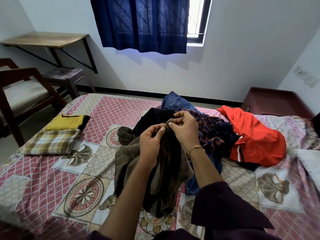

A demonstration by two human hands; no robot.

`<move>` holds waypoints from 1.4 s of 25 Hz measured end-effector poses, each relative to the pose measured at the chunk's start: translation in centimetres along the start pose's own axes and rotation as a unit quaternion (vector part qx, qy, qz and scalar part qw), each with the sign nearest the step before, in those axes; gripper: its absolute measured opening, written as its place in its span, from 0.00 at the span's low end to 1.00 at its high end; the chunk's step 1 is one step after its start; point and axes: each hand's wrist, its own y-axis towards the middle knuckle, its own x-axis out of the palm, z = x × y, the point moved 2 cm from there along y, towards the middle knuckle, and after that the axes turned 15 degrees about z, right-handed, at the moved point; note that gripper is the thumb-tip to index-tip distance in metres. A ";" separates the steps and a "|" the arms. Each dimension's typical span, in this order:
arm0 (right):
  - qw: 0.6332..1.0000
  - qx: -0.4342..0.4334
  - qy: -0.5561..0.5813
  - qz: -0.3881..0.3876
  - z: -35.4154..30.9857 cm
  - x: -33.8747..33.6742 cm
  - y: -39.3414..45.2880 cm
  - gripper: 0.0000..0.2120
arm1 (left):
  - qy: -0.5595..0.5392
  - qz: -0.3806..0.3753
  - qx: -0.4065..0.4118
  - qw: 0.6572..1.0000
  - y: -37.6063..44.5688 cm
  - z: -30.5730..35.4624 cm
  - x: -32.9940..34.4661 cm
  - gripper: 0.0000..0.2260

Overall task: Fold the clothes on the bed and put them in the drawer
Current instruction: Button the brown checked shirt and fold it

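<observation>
Left hand [151,138] and right hand [184,127] pinch the crumpled brown checked cloth garment [138,163]. It drapes over the patterned pink quilted bed [57,172].

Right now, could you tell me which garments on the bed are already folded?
The yellow shirt and the checked cloth, lying flat and squared at the bed's left side; the others, including the brown garment being held, are still crumpled.

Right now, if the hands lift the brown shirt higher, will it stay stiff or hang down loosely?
Probably it hangs loosely: the brown shirt already droops in deep folds below both hands. It seems light, since fingertip pinches hold it up. It may drag on the bed.
</observation>
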 end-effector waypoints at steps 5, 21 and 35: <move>0.995 0.034 0.060 -0.075 -0.2 0.5 -0.1 0.12 | 0.008 0.068 0.009 0.998 0.5 -0.2 0.0 0.05; 0.966 0.087 0.154 -0.188 -0.6 1.3 2.1 0.10 | 0.136 0.149 0.127 0.971 3.2 0.5 0.3 0.06; 0.963 0.154 0.163 -0.152 0.7 2.2 2.1 0.10 | -0.041 0.030 -0.063 0.997 3.3 -0.1 0.7 0.05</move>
